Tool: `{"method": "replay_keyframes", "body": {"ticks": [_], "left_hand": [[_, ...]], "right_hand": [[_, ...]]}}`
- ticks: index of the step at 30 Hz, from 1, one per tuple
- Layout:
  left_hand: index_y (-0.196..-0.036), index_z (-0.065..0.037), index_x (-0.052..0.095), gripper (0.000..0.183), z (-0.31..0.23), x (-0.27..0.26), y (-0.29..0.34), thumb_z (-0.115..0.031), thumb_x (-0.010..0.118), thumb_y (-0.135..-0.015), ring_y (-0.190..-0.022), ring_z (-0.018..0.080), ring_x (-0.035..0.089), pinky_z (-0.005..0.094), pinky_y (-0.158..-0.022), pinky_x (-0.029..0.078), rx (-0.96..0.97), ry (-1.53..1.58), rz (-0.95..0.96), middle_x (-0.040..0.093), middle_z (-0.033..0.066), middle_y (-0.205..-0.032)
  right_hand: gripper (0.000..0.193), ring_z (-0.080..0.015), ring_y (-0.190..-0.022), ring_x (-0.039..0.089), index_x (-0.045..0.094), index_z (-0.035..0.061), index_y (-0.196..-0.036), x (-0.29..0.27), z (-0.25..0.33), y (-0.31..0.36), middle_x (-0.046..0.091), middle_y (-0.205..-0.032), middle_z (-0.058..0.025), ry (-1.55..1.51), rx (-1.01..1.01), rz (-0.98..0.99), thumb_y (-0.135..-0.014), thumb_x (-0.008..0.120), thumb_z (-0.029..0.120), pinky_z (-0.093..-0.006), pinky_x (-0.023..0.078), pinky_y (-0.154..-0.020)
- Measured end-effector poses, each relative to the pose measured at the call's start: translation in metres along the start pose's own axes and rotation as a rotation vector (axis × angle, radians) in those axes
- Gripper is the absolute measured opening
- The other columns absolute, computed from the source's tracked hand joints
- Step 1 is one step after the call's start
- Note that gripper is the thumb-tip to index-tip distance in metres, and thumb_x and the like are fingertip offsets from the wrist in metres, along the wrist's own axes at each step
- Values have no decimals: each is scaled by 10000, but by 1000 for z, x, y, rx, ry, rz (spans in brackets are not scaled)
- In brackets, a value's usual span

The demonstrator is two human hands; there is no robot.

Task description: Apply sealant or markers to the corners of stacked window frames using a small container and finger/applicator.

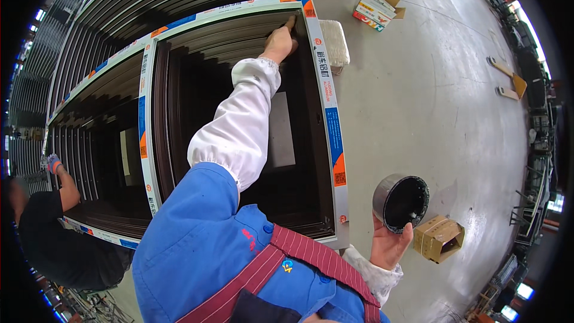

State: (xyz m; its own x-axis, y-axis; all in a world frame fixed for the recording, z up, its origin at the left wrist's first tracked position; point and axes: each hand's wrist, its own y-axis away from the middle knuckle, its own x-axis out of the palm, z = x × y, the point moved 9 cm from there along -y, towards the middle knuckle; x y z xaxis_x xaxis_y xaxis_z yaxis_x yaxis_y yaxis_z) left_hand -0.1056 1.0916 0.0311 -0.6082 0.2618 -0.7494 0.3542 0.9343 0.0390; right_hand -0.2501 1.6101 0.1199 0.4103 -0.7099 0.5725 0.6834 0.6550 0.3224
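My left arm, in a white sleeve cover, reaches into a stack of dark brown window frames (326, 143) edged with white, blue and orange protective film. My left hand (280, 43) is at the far right inner corner, its index finger stretched out and touching there. The other fingers are partly hidden, and I see nothing held. Outside the stack's right side, my right hand (387, 245) grips a round black tub (402, 203) from below, its open mouth tilted toward me. Small whitish bits cling inside the tub's rim.
A white wrapped block (333, 45) stands against the stack's right side. On the grey floor lie an open carton of boxes (378, 9), a brown cardboard box (439, 239) and a yellow-brown tool (511, 78). At the left, a person in black (54, 233) works with a gloved hand.
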Motion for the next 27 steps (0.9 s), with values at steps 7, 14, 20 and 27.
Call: {"method": "replay_keyframes", "body": {"ticks": [7,14,20,27], "left_hand": [[-1315,-134,482,571,-26,-8,4,-85,531,-748,-950,344,636,437,-825,501,103,-265,-1,659,195,-986],[-1007,-29,665,253,-36,0,13,-144,533,-825,-858,319,670,438,-727,534,125,-500,-9,681,170,-912],[-1214,-49,559,488,-17,-4,-5,-188,651,-756,-961,344,632,429,-808,512,49,-334,47,658,196,-995],[-1325,-223,485,470,-33,-21,11,-115,458,-869,-962,303,643,427,-795,514,74,-528,54,664,150,-1009]], "right_hand": [[552,-291,-1169,520,433,88,-1326,-2,-2,2,520,-1299,-123,15,8,-9,-859,592,337,-475,405,-1021],[547,-267,-1181,510,410,65,-1334,-2,-4,1,502,-1315,-113,-39,9,-7,-873,571,310,-449,402,-1019],[557,-269,-1188,506,408,66,-1338,1,-2,3,505,-1312,-116,7,1,-1,-869,573,318,-451,399,-1021],[557,-271,-1186,508,408,69,-1339,-1,-5,1,502,-1317,-118,4,14,-11,-872,568,326,-451,398,-1023]]}}
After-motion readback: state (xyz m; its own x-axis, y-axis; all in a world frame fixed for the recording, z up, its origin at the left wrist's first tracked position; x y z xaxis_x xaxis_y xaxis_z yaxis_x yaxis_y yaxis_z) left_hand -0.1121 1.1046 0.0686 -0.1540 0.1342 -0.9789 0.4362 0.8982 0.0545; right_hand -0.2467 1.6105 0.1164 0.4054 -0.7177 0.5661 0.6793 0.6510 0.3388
